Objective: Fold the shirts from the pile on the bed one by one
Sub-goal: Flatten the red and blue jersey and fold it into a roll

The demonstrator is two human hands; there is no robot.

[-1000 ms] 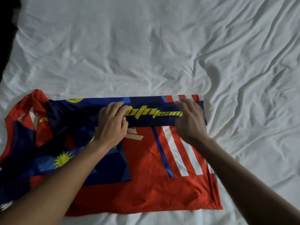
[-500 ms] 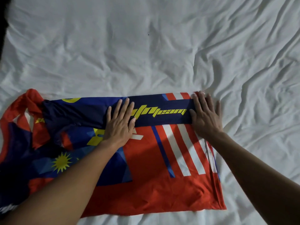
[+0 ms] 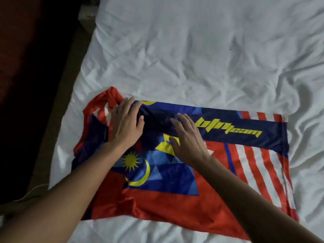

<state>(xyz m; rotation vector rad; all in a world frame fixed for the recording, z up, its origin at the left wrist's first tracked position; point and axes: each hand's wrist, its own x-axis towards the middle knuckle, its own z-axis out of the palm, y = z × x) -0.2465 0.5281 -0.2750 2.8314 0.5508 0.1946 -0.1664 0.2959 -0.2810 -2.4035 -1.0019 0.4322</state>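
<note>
Head view: my left hand [image 3: 126, 125] and right hand [image 3: 188, 139] press flat on the shirt [image 3: 157, 204]; sliding could rumple its folded sleeve [image 3: 245, 130]

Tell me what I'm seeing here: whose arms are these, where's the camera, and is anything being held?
No machine here: a person wears a camera on the head, looking down at their own arms. It is the only view. A red, blue and white shirt lies on a white bed sheet, its far edge folded over into a dark blue band with yellow lettering. The left hand and right hand lie flat on the shirt, fingers straight, pressing it. Nothing is gripped.
</note>
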